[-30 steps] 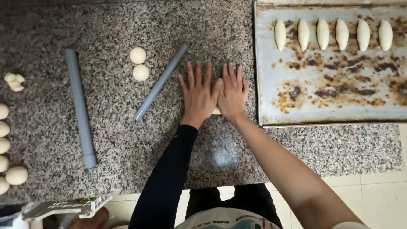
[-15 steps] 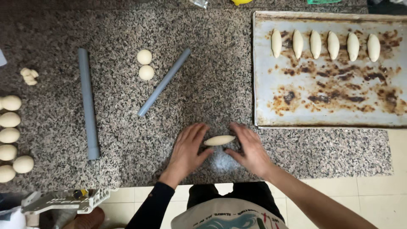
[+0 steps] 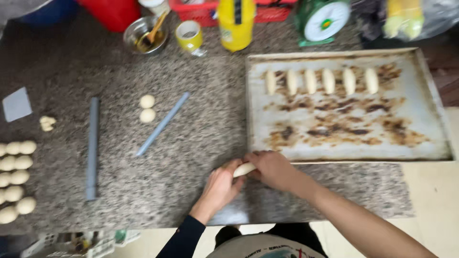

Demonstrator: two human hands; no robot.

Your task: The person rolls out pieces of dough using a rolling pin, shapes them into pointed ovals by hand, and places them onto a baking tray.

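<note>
A rolled, elongated piece of pale dough (image 3: 244, 169) is held between both hands just above the speckled stone counter (image 3: 191, 143), close to the near left corner of a stained metal baking tray (image 3: 416, 138). My left hand (image 3: 221, 186) grips its left end and my right hand (image 3: 271, 168) covers its right end. Several similar shaped dough pieces (image 3: 320, 81) lie in a row along the far side of the tray.
Two dough balls (image 3: 147, 108) lie between a thick grey rolling rod (image 3: 92, 147) and a thinner grey-blue rod (image 3: 162, 124). Several dough balls (image 3: 14, 181) line the left edge. A metal bowl (image 3: 143, 34), yellow cup (image 3: 189, 35), yellow bottle (image 3: 236, 19) and green scale (image 3: 321, 19) stand at the back.
The hands were rolling dough flat on the counter, then picked up the shaped piece; now they carry it right toward the tray. The view has tilted to show the back of the counter.
</note>
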